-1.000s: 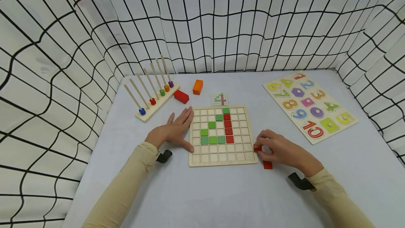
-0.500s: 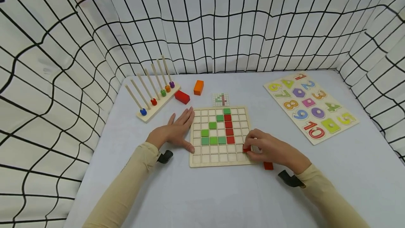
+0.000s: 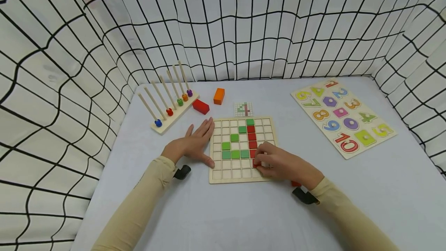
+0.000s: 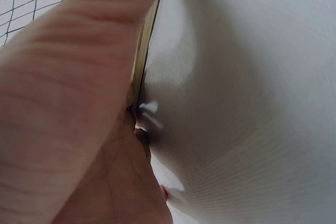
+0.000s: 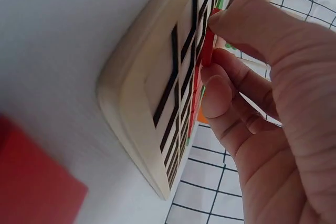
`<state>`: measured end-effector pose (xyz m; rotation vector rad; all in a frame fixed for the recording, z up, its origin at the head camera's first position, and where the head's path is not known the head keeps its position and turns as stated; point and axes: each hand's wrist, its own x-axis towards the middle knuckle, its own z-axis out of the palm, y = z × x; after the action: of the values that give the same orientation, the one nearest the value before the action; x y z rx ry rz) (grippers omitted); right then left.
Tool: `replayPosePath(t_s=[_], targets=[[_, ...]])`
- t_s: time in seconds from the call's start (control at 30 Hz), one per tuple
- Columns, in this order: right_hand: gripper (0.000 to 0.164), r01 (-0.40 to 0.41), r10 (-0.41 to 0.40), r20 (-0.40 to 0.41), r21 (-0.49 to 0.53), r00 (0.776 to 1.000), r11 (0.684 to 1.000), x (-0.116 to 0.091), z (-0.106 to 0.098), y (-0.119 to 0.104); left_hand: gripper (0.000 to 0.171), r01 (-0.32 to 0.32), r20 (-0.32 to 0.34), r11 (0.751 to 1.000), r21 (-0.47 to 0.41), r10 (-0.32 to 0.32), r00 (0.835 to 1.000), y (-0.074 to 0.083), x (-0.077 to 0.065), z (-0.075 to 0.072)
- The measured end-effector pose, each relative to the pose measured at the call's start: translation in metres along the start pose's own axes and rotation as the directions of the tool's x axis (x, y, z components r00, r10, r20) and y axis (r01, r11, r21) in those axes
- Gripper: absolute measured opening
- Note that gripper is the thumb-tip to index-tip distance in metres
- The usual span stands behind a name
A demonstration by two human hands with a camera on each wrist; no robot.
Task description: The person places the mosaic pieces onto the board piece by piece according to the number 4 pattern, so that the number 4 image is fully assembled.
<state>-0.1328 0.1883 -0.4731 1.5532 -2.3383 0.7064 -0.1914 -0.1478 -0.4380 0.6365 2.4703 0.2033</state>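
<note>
A wooden grid board (image 3: 223,174) lies flat on the table, with green tiles (image 3: 235,154) in a stepped line and a column of red tiles (image 3: 251,136) set in its squares. My right hand (image 3: 283,164) pinches a red tile (image 5: 208,45) between thumb and fingers, right at the square below the red column. My left hand (image 3: 191,145) rests with fingers spread along the board's left edge; in the left wrist view the palm (image 4: 68,103) covers most of that edge. Another red tile (image 3: 296,183) lies on the table, partly hidden under the right wrist.
A small printed pattern card (image 3: 243,109) lies behind the board. To the left stand a peg stand with beads (image 3: 174,113), a red block (image 3: 201,106) and an orange block (image 3: 218,96). A number puzzle (image 3: 343,117) lies at right. Black netting (image 3: 258,30) surrounds the table.
My right hand has carried the red tile left from the board's right edge to the square under the red column. The left hand has stayed in place.
</note>
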Motion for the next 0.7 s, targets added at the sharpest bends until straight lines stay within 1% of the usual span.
replayPosePath(t_s=[0.13,0.37,0.53,0.7], targets=[[0.02,-0.008,0.008,0.012,-0.011,1.0,1.0,0.0021,0.0023,0.0003,0.149,-0.006,0.006,1.0,-0.002,0.006,1.0,-0.0008,0.0015,0.0004],[0.014,-0.065,0.065,0.007,0.035,0.998,0.997,0.0041,0.0049,-0.002,0.15,-0.012,0.003,1.0,-0.012,0.012,1.0,-0.0033,0.0033,0.0016],[0.013,-0.094,0.093,0.023,0.039,0.995,0.995,0.0054,0.0046,-0.0042,0.15,-0.015,-0.005,1.0,-0.012,0.015,1.0,-0.0033,0.0019,0.0016],[0.014,-0.066,0.066,0.004,0.016,0.998,0.998,0.0055,0.0062,-0.0043,0.149,-0.017,-0.01,1.0,-0.016,0.017,1.0,-0.0028,0.0012,0.0021]])
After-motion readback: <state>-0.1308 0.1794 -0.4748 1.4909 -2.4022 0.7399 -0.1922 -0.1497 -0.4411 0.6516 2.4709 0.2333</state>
